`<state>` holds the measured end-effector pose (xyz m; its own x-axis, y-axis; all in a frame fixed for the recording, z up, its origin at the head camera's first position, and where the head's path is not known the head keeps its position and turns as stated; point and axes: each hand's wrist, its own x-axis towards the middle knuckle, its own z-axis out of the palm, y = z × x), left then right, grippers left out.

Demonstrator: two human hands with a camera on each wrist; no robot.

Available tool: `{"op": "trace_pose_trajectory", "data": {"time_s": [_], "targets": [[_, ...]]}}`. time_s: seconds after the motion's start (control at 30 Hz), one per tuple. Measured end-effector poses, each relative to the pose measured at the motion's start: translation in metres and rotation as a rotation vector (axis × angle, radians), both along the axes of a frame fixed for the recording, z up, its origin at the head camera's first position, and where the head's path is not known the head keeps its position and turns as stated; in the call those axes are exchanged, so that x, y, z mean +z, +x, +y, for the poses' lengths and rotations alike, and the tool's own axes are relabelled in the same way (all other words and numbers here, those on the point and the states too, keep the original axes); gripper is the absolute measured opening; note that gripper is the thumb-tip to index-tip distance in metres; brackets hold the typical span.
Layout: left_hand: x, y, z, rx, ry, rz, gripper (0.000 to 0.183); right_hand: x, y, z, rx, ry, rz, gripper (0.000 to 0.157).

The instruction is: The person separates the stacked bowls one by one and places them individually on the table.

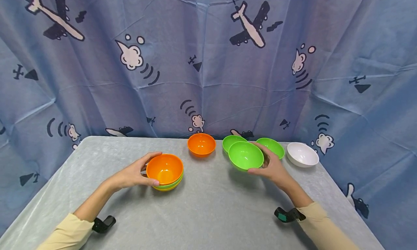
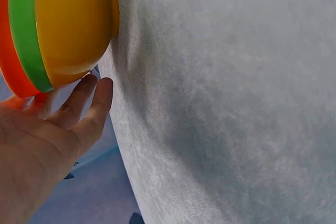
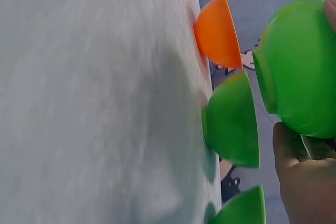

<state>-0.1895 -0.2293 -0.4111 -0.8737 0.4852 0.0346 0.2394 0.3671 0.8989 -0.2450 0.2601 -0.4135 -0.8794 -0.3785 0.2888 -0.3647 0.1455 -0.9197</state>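
My left hand [image 1: 131,173] grips a stack of bowls, thumb at the near side and fingers round the left and back. An orange bowl [image 1: 165,168] tops the stack, with a green bowl [image 2: 23,30] under it and a yellow bowl [image 2: 73,24] lowest, its foot at the tabletop. Above the table, my right hand [image 1: 272,166] holds a green bowl [image 1: 245,156] by its right side, mouth up. In the right wrist view, that bowl's foot is well off the table, and part of the hand is cut off by the frame.
Along the table's [image 1: 208,214] back edge stand an orange bowl [image 1: 201,145], a green bowl [image 1: 229,141] partly hidden by the held one, another green bowl [image 1: 273,147] and a white bowl [image 1: 303,155]. A blue patterned curtain [image 1: 208,62] hangs behind.
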Motion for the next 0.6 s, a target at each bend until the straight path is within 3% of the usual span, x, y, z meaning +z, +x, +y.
{"op": "trace_pose_trajectory", "data": {"time_s": [0.33, 0.6], "targets": [[0.000, 0.001, 0.000, 0.009, -0.011, -0.011, 0.090, -0.001, 0.007, 0.030, -0.050, 0.042, 0.010, 0.094], [0.001, 0.001, 0.000, 0.001, -0.003, -0.012, 0.089, -0.001, 0.019, 0.055, -0.129, 0.138, -0.002, 0.094]]}}
